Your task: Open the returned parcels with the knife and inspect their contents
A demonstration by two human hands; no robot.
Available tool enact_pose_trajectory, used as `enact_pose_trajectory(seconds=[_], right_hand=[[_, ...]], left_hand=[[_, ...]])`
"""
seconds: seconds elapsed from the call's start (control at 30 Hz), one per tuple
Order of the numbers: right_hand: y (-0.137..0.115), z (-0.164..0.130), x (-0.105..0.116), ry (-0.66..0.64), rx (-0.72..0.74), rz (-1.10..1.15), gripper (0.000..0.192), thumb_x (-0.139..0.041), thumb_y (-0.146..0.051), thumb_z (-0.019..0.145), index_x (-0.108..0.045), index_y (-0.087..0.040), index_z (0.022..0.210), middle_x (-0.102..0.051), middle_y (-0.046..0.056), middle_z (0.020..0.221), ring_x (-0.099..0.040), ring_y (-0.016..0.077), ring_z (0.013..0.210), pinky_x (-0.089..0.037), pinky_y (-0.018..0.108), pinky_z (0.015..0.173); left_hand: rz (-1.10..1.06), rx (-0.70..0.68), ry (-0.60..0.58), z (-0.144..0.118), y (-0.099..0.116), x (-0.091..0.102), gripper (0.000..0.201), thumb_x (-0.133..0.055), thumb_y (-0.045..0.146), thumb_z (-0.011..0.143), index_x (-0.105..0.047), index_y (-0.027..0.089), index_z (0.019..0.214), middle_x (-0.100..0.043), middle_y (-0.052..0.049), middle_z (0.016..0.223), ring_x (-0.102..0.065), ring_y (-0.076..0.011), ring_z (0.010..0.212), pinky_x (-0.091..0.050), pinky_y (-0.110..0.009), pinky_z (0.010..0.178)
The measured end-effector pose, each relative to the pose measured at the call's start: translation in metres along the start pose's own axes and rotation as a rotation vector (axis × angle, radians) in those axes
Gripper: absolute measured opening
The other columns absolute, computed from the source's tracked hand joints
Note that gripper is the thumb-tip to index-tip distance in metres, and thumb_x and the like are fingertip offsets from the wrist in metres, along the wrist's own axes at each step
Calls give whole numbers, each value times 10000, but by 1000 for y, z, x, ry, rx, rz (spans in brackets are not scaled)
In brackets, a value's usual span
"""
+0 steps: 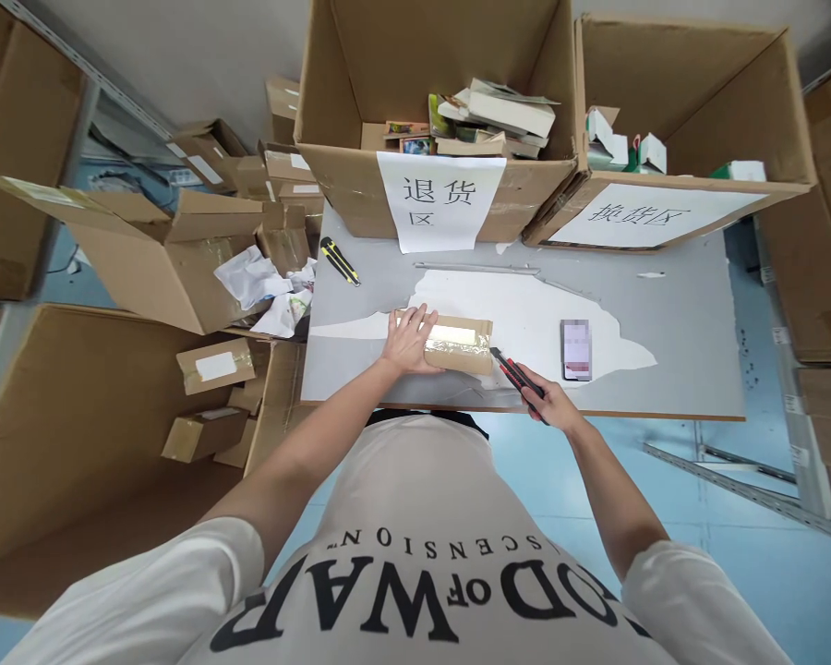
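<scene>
A small taped cardboard box (pixel 467 356) with a white label lies on the table. My left hand (pixel 411 340) rests over its left end, fingers bent around the edge and holding it. In my right hand (pixel 550 399) is a red and black box cutter (pixel 518 374), gripped by its handle. The cutter's tip is at the box's right end; whether it touches the cardboard I cannot tell. To the right of the cutter lies a phone (pixel 576 350) with its screen lit.
A yellow and black box cutter (pixel 340 260) lies at the table's left. Behind stand a large carton (pixel 346 185) containing books and another carton (pixel 734 185) with small boxes. At left, a big open carton (pixel 42 443) contains small boxes. Crumpled white paper (pixel 249 277) lies above it.
</scene>
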State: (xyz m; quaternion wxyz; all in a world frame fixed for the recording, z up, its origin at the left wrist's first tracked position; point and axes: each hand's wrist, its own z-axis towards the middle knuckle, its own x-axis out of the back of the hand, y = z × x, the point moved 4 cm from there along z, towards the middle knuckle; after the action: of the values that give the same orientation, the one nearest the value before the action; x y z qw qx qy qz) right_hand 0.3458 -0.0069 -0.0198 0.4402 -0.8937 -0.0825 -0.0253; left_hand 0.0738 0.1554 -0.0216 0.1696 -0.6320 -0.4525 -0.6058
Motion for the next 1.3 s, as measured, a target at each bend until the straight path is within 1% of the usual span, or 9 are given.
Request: enact_pose_trajectory(seconds=[0.2, 0.43, 0.57, 0.67, 0.77, 0.87, 0.93, 1.07, 1.3], right_hand=[[-1, -9, 3, -68, -8, -67, 726, -618, -439, 813, -362, -245, 1464, -553, -56, 565, -448, 85, 380, -347, 217, 379], [30, -27, -11, -34, -33, 16, 709, -597, -492, 817, -387, -246, 1448, -548, -47, 629, -451, 77, 385, -343, 220, 374], [49, -36, -21, 26, -12, 70, 723, -579, -510, 826, -349, -259, 1464, -554, -42, 678, -451, 83, 397, -358, 236, 390], [60, -36, -14, 198, 31, 38, 735, -550, -518, 832, -320, -250, 1477, -581, -23, 716, -475, 109, 428, -405, 268, 434], [64, -26, 2, 456, 94, -107, 687, -504, -490, 851, -335, -252, 1473, -631, 16, 805, -533, 157, 552, -497, 329, 603], [66, -3, 5, 584, 104, -307, 616, -433, -414, 879, -349, -255, 1468, -625, 72, 976, -579, 219, 794, -490, 390, 815], [68, 18, -1, 587, 26, -504, 594, -380, -339, 901, -308, -259, 1485, -572, 95, 1059, -571, 237, 911, -460, 402, 874], [77, 55, -17, 536, -146, -866, 585, -352, -269, 927, -244, -296, 1501, -495, 122, 1122, -550, 256, 966, -443, 394, 851], [88, 71, -41, 579, -138, -1088, 604, -335, -207, 911, -237, -286, 1502, -463, 178, 1175, -513, 307, 1030, -441, 452, 835]], left_hand=[[5, 20, -8, -2, 1, -1, 1195, -722, 663, 522, -224, 196, 1502, -222, -171, 1555, -219, -428, 1380, -48, -589, 1118], [-5, -7, 7, 0, -1, -1, 1156, -690, 662, 567, -213, 184, 1506, -227, -179, 1553, -237, -415, 1375, -91, -581, 1116], [14, -20, -22, 0, -1, 0, 1163, -698, 656, 574, -198, 183, 1511, -189, -166, 1568, -210, -408, 1390, -77, -585, 1123], [46, -17, -45, -1, -1, 0, 1165, -685, 678, 588, -185, 177, 1514, -154, -174, 1575, -166, -408, 1413, -45, -591, 1125], [85, -48, -38, -2, 0, 0, 1199, -650, 734, 588, -169, 147, 1516, -126, -200, 1574, -106, -426, 1428, 11, -627, 1110], [135, -87, -17, -3, 3, 2, 1197, -583, 787, 612, -157, 131, 1517, -101, -211, 1575, -49, -439, 1436, 56, -673, 1080], [173, -99, -11, -5, 5, 4, 1173, -551, 797, 638, -162, 122, 1515, -93, -213, 1574, -31, -434, 1440, 71, -686, 1072], [208, -109, 0, -14, 10, 3, 1094, -544, 755, 694, -198, 107, 1504, -113, -211, 1571, -66, -400, 1448, 55, -679, 1089], [155, -93, 97, -45, 11, -5, 748, -466, 535, 880, -280, 119, 1474, -217, -190, 1555, -157, -334, 1451, -55, -619, 1138]])
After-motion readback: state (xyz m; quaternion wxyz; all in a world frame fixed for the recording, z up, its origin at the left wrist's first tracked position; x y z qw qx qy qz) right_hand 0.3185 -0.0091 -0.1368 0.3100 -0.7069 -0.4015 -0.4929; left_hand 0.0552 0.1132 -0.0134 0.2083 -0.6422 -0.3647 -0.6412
